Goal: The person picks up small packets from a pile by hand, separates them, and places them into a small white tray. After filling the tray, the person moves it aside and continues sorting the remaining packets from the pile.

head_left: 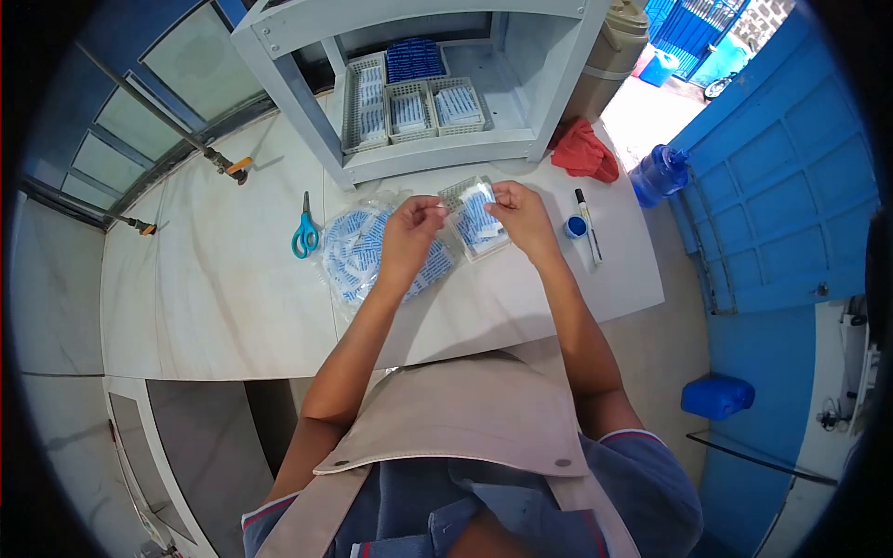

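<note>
My right hand (pixel 526 219) pinches the edge of a small white packet (pixel 477 206) with blue print, above a small pale basket (pixel 486 249) with packets in it. To the left of the basket, my left hand (pixel 412 232) has its thumb and fingers pressed together. A small whitish bit shows at its fingertips, too small to name. Under and beside my left hand lies a clear plastic bag (pixel 358 256) full of blue-printed white packets.
Teal-handled scissors (pixel 305 232) lie left of the bag. To the right are a small blue-lidded pot (pixel 576 226), a marker (pixel 589 228) and a red cloth (pixel 586 151). A grey shelf (pixel 437 166) behind holds several baskets (pixel 409 110) of packets. Gas taps (pixel 233 167) stick out at left.
</note>
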`<state>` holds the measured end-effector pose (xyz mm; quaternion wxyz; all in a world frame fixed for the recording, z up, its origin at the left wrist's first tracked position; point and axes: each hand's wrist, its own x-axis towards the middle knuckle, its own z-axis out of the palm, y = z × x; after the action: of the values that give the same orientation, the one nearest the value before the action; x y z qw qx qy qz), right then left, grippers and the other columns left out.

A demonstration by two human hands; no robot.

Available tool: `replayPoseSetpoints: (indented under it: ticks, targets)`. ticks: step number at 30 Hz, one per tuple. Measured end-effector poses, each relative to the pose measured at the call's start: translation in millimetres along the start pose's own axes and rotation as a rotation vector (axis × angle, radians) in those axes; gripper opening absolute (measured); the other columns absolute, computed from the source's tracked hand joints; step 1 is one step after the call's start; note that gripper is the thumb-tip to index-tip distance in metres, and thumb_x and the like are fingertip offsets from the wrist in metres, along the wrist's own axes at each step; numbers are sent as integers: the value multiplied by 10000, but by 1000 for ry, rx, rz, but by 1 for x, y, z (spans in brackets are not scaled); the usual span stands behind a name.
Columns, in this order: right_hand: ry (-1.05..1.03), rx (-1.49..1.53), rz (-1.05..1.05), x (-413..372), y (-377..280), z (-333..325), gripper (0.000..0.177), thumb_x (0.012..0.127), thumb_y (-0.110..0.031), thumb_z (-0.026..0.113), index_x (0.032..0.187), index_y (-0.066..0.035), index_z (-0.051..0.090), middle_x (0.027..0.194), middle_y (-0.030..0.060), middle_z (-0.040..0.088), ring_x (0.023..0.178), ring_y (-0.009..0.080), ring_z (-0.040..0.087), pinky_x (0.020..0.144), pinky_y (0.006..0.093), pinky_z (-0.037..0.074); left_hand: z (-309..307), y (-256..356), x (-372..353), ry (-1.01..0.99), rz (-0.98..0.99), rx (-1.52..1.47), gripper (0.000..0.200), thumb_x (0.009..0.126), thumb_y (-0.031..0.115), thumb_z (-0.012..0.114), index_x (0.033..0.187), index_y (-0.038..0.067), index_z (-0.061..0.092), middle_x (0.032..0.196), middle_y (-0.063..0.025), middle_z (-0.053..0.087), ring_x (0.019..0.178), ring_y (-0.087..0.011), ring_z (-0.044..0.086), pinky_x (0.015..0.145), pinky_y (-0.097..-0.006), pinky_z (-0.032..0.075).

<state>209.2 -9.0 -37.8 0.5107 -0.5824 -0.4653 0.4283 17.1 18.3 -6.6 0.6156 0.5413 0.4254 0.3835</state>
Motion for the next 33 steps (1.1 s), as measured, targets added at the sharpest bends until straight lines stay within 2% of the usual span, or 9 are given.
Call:
replayPoseSetpoints:
  ticks: [3, 9, 12, 19, 21, 22, 24, 28, 33]
  targets:
    - [127, -437, -14, -13, 6, 9, 275, 783, -42, 673, 1039, -9, 576, 822, 96, 664, 767, 193, 631, 699, 290, 485, -17, 3, -2, 81, 66, 104, 208, 862, 79, 595, 1044, -20, 585, 872, -48, 655, 780, -93, 592, 701, -219, 452]
    - [225, -676, -152, -23, -2, 30, 198, 736, -51, 688, 897, -22, 577, 798, 132, 640, 812, 315, 567, 742, 417, 447, -45, -10, -12, 171, 134, 195, 182, 864, 63, 575, 1012, -41, 596, 841, -77, 654, 762, -111, 608, 684, -234, 468]
    - [232, -906, -312, -29, -2, 32, 166, 740, -61, 678, 873, -18, 589, 821, 142, 625, 815, 321, 550, 791, 396, 426, -56, -6, -29, 216, 168, 460, 159, 858, 73, 574, 978, -23, 614, 841, -119, 657, 737, -176, 624, 670, -279, 479]
    - [286, -843, -414, -28, -21, 49, 113, 735, -39, 638, 843, -18, 610, 884, 142, 619, 845, 322, 544, 808, 398, 425, -90, -17, -46, 182, 314, 1005, 145, 823, 63, 556, 937, 17, 632, 934, -145, 635, 798, -342, 618, 693, -401, 495]
    - [-2, -589, -607, -20, -29, 70, 127, 776, -32, 608, 900, -34, 633, 961, 143, 616, 920, 328, 554, 814, 407, 446, -84, -20, -46, 157, 292, 1045, 169, 815, 44, 561, 968, 18, 628, 966, -148, 630, 806, -350, 617, 701, -403, 494]
    - [-5, -588, -608, -17, -29, 82, 127, 776, -32, 608, 900, -34, 633, 961, 143, 616, 920, 328, 554, 814, 407, 446, -79, -18, -45, 123, 278, 1083, 201, 807, 24, 565, 999, 19, 624, 998, -151, 626, 814, -358, 616, 710, -405, 492]
    - [-360, -611, -541, -10, -27, 109, 186, 787, -27, 576, 964, -15, 632, 983, 160, 617, 954, 330, 575, 833, 409, 464, -77, -15, -42, 148, 221, 1137, 223, 803, 15, 558, 1017, 20, 620, 1016, -149, 616, 834, -360, 611, 723, -411, 490]
    - [-190, -908, -579, 2, -10, 144, 194, 723, 1, 571, 906, 10, 634, 922, 178, 628, 923, 326, 600, 804, 370, 505, -93, -14, -43, 240, 281, 1141, 286, 805, 10, 508, 1076, 21, 596, 1035, -151, 614, 804, -361, 626, 703, -439, 507]
    - [-234, -917, -223, 7, -7, 160, 229, 749, -83, 620, 960, 6, 605, 967, 181, 617, 945, 338, 596, 828, 408, 483, -97, -16, -41, 256, 244, 1159, 337, 788, 2, 514, 1118, 20, 582, 1101, -157, 609, 871, -359, 624, 744, -434, 506]
